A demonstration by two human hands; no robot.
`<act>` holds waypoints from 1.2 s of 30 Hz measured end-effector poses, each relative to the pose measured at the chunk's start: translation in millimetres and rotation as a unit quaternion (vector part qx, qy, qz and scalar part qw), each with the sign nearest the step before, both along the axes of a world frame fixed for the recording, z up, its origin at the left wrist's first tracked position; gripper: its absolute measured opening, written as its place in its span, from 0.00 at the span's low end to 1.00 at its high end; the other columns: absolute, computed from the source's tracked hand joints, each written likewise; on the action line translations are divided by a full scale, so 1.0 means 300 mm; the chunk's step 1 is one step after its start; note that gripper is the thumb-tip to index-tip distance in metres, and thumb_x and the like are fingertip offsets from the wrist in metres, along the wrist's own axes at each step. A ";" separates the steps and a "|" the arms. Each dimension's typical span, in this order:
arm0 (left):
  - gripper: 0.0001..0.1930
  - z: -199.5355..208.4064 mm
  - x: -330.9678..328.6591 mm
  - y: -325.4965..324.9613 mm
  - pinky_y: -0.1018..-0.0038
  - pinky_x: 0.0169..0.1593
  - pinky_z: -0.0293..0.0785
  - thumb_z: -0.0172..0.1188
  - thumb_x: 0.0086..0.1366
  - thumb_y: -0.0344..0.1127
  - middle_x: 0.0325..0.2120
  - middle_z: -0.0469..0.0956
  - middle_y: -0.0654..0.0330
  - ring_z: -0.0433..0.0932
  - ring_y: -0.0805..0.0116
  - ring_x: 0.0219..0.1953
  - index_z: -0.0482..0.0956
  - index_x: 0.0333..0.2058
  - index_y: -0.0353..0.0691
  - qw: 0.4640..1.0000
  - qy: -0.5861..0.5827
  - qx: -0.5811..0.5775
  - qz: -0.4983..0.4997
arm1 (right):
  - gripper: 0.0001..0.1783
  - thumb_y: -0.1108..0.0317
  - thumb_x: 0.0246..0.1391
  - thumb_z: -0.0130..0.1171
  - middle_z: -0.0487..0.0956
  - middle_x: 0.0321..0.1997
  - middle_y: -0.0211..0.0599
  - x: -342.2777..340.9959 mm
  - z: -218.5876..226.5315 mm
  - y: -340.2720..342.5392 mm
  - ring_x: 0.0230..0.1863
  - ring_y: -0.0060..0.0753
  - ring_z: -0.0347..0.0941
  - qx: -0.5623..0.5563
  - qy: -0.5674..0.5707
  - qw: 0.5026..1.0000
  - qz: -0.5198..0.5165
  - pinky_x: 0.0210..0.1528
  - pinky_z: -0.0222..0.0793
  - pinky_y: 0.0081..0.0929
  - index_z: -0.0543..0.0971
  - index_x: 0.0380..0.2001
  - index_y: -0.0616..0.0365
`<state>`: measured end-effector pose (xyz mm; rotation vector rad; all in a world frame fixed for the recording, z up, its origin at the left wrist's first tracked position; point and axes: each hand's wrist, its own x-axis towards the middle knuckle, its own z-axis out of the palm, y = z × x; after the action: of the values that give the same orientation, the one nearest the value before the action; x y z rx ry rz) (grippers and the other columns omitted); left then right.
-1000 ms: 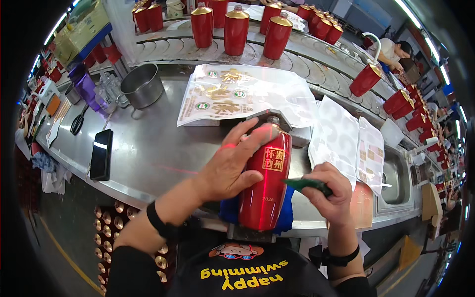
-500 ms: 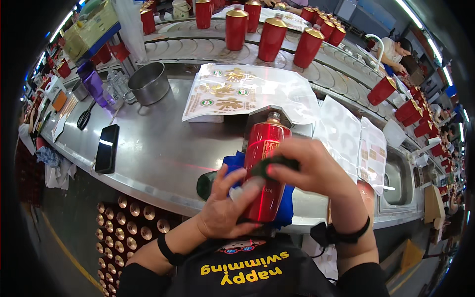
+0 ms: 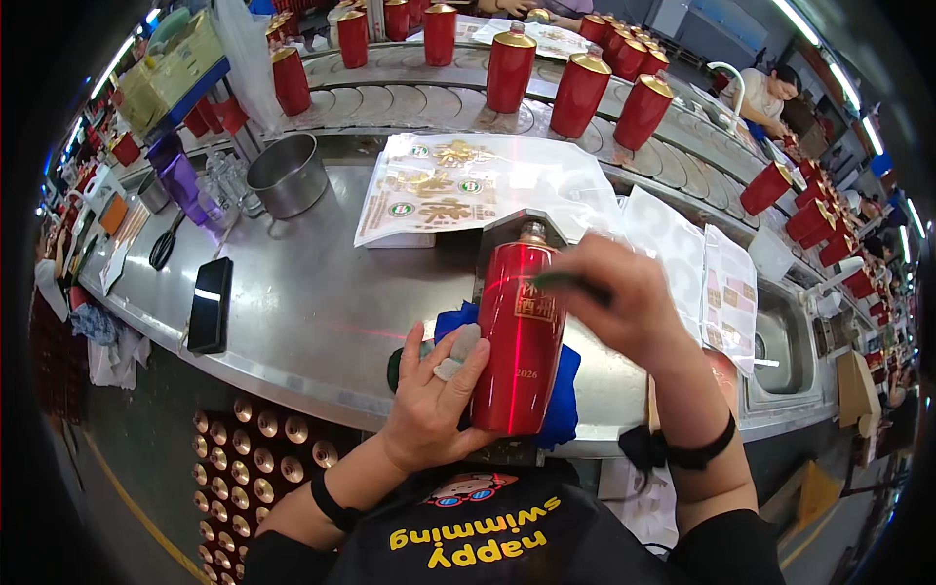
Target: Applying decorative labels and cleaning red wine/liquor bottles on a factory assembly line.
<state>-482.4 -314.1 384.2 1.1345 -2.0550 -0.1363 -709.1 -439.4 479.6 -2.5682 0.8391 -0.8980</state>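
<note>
A red bottle [image 3: 517, 361] with gold lettering lies tilted in front of me, its neck pointing away, in a dark angular holder [image 3: 492, 237]. My left hand [image 3: 434, 400] grips its lower left side, thumb near the base; whitish coverings show on its fingertips. Over the bottle's upper right, beside the lettering, my right hand [image 3: 624, 302] is closed on a dark green flat piece [image 3: 575, 285], blurred by motion. Blue cloth [image 3: 561, 405] sticks out around the bottle. Another dark green object [image 3: 394, 370] is partly hidden behind my left hand. A red light line crosses the bottle.
Printed gold-and-white sheets [image 3: 458, 185] lie beyond the bottle. A metal pot [image 3: 288, 175], a phone [image 3: 210, 305] and scissors [image 3: 166, 244] are at left. Red bottles [image 3: 582, 93] stand on the curved conveyor [image 3: 419, 105]. A sink [image 3: 783, 351] is at right; gold-topped bottles [image 3: 244, 458] stand below the table edge.
My right hand has moved up and right with the dark green piece, uncovering the bottle's front. The left hand has shifted slightly left. Bottles on the conveyor have moved right.
</note>
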 end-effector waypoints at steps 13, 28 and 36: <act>0.45 0.007 -0.006 -0.010 0.39 0.67 0.48 0.73 0.48 0.54 0.56 0.73 0.45 0.71 0.42 0.59 0.69 0.62 0.35 1.000 -0.019 -0.023 -0.001 | 0.09 0.66 0.45 0.68 0.77 0.27 0.39 0.100 0.117 0.055 0.29 0.47 0.76 0.075 0.080 0.992 0.060 0.31 0.70 0.42 0.78 0.28 0.55; 0.29 0.130 0.009 -0.324 0.48 0.67 0.53 0.56 0.65 0.57 0.50 0.78 0.54 0.68 0.48 0.60 0.76 0.57 0.44 0.994 0.021 -0.016 -0.101 | 0.15 0.72 0.53 0.65 0.78 0.32 0.40 -0.114 0.053 0.094 0.32 0.34 0.76 0.092 -0.066 0.986 -0.119 0.35 0.70 0.27 0.77 0.44 0.62; 0.27 0.109 -0.089 -0.521 0.69 0.52 0.75 0.56 0.69 0.55 0.44 0.81 0.53 0.80 0.66 0.45 0.76 0.49 0.33 0.631 0.492 0.586 -0.128 | 0.13 0.77 0.56 0.53 0.78 0.51 0.55 -0.606 0.000 -0.641 0.54 0.53 0.76 -0.155 -0.095 0.954 -0.237 0.56 0.70 0.38 0.78 0.45 0.62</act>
<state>-508.9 -470.3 417.0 0.9653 -0.8859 -1.9860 -890.9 -631.7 479.6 -2.5094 1.3818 -1.4953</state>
